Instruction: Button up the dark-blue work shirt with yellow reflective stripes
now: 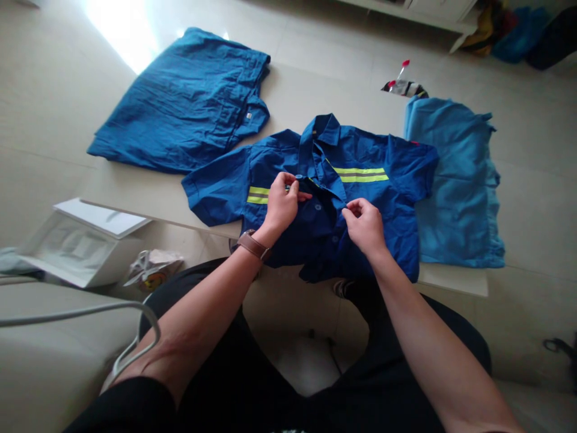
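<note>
A dark blue short-sleeved work shirt [283,156] with yellow-green reflective stripes lies face up in front of me, collar pointing away. Its front is partly unbuttoned and the two edges stand apart below the collar. My left hand [285,198] pinches the left front edge near a button, its other fingers partly spread. With thumb and fingertips together, my right hand [365,224] grips the right front edge below the stripe. More buttons show on the cloth between my hands. The lower hem hangs over the near edge of the table.
A blue folded garment [189,102] lies at the table's left, and a lighter blue one [455,186] at its right. The white table [324,90] runs beneath them. Beyond it is a bottle with a red cap [400,81]. A white box [94,240] stands lower left, near a cable [90,311].
</note>
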The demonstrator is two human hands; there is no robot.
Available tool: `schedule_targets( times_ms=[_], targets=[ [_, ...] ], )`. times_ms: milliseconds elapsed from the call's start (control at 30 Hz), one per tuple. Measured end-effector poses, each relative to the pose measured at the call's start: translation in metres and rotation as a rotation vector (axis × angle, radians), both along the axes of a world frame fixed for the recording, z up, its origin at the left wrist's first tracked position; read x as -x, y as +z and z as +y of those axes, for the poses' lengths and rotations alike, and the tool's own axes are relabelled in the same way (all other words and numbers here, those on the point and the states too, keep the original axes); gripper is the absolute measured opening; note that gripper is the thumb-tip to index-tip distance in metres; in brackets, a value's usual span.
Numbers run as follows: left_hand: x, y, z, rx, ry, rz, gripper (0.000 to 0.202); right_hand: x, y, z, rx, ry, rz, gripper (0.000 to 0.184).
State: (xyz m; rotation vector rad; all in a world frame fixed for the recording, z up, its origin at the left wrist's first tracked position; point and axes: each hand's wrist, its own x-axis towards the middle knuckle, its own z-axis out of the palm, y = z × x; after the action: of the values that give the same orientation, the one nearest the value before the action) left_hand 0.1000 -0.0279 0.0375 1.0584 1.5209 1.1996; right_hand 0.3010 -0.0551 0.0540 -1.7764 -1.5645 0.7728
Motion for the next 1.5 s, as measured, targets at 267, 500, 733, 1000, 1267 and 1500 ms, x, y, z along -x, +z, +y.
schedule_targets(
  times_ms=[267,500,733,1000,1267,1500],
  targets=[
    [-0.004,0.007,-0.026,-0.005,-0.404,0.596,0.012,0.001,0.005,-0.003,0.044,0.039,0.039,0.011],
    [-0.009,-0.007,-0.040,0.120,-0.581,1.001,0.027,0.003,0.004,-0.008,0.060,0.088,0.078,0.012],
    [-0.015,-0.019,-0.039,0.118,-0.624,1.056,0.026,0.006,0.006,-0.012,0.075,0.111,0.048,0.015],
    [-0.018,-0.025,-0.030,-0.030,-0.517,0.599,0.005,0.004,0.002,-0.012,0.087,0.138,0.061,0.018],
    [-0.028,-0.011,-0.033,-0.191,-0.416,0.344,0.009,0.003,-0.004,-0.012,0.102,0.131,0.046,0.023],
    [-0.030,-0.014,-0.033,-0.147,-0.368,0.182,0.012,0.008,0.005,-0.014,0.077,0.163,0.027,0.023]
  ],
)
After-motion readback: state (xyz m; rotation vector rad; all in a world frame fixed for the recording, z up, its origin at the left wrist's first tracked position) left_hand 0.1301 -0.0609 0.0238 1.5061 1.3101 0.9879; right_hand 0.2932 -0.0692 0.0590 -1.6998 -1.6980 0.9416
